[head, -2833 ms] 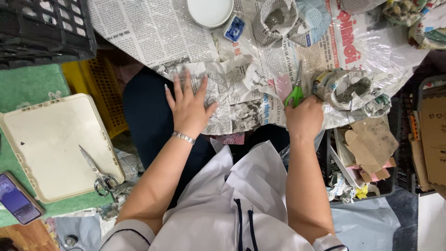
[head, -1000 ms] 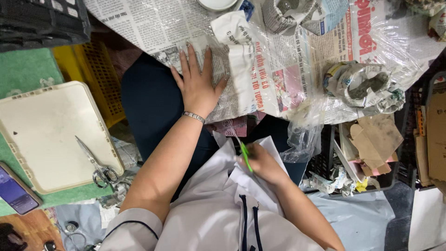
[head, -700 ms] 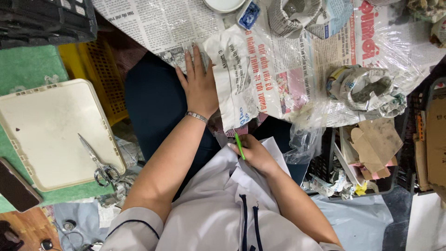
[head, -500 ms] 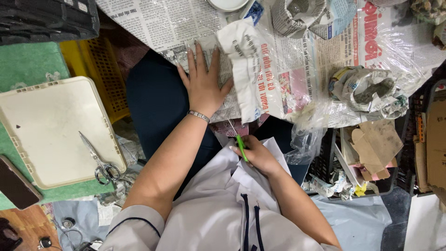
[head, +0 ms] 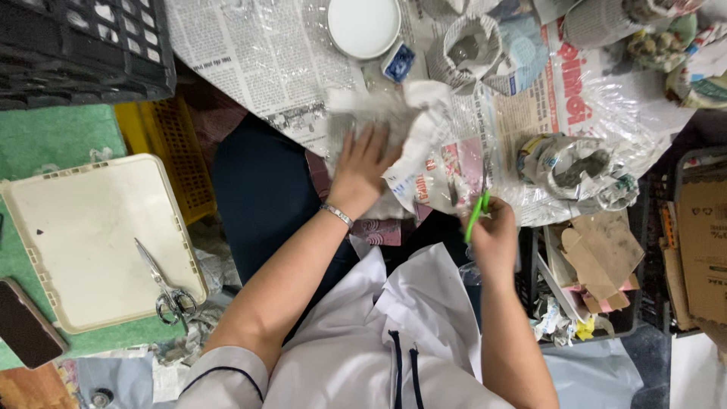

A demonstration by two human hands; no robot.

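My left hand [head: 362, 168] lies flat with fingers spread on a crumpled, wet-looking piece of newspaper [head: 424, 144] over my lap. My right hand [head: 494, 236] grips a thin green-handled tool [head: 475, 213], its tip pointing up at the lower edge of that paper. A bracelet sits on my left wrist. Both arms reach out from a white garment with dark trim.
Spread newspaper [head: 257, 53] covers the work surface, with a white round lid [head: 363, 26], a paper-mâché bowl [head: 473, 53] and another paper form [head: 575, 167]. At left, a cream tray [head: 91, 235] carries scissors [head: 163, 284]. A phone [head: 26, 329], yellow crate [head: 170, 159], black crate [head: 76, 45] and cardboard scraps [head: 598, 265] surround me.
My right hand has come up from my chest to the paper's edge with the green tool. The left hand has stayed pressed on the paper, which has become more bunched.
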